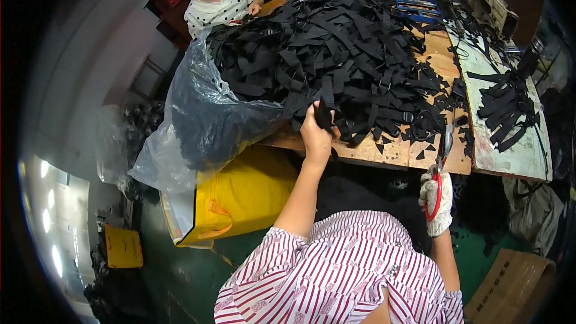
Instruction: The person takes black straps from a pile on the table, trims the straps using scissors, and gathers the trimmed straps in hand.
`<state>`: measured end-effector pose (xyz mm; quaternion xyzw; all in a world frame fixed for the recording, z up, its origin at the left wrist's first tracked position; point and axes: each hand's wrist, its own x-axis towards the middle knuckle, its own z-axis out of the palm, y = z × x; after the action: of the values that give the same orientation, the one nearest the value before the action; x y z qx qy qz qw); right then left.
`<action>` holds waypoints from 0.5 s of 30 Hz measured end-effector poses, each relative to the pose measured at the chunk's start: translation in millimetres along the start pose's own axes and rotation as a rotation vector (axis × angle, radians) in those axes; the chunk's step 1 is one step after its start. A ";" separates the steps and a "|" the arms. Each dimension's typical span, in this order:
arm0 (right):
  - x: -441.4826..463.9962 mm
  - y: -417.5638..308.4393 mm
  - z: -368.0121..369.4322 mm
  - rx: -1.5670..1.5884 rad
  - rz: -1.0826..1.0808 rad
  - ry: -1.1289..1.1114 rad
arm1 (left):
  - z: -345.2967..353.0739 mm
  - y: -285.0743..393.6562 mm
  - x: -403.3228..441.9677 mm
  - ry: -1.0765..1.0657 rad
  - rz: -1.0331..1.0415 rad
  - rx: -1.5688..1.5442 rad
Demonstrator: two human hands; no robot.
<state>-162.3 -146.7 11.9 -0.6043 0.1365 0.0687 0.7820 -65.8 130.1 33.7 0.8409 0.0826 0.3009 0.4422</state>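
Observation:
A big heap of black webbing straps [354, 42], some with buckles, covers much of the wooden table. At the heap's near edge my left hand [317, 135] is closed around a black strap [324, 114]. My right hand [437, 195], in a white knitted glove, grips scissors [433, 204] with red handles. Their metal blades point up, over the table's front edge, to the right of the heap. Small black triangular offcuts [421, 155] lie scattered near the blades. Part of the strap in my left hand is hidden by my fingers.
A clear plastic bag [186, 108] hangs off the table's left side above a yellow bag [240, 198]. More straps [510, 108] lie on a whitish board at right. A person [222, 3] in a dotted top sits across the heap. A cardboard box [510, 291] stands on the floor.

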 end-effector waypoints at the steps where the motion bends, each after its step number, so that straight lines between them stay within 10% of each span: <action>1: 0.2 0.5 -1.9 -0.002 -0.002 0.002 | 6.0 -0.6 6.6 0.090 0.160 0.010; 15: 0.2 3.5 -5.1 0.000 0.038 0.010 | 19.0 -19.7 29.3 0.251 0.168 0.443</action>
<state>-163.8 -150.8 7.4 -0.6018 0.1517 0.0807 0.7799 -28.7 140.4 22.6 0.8771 0.1305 0.4131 0.2073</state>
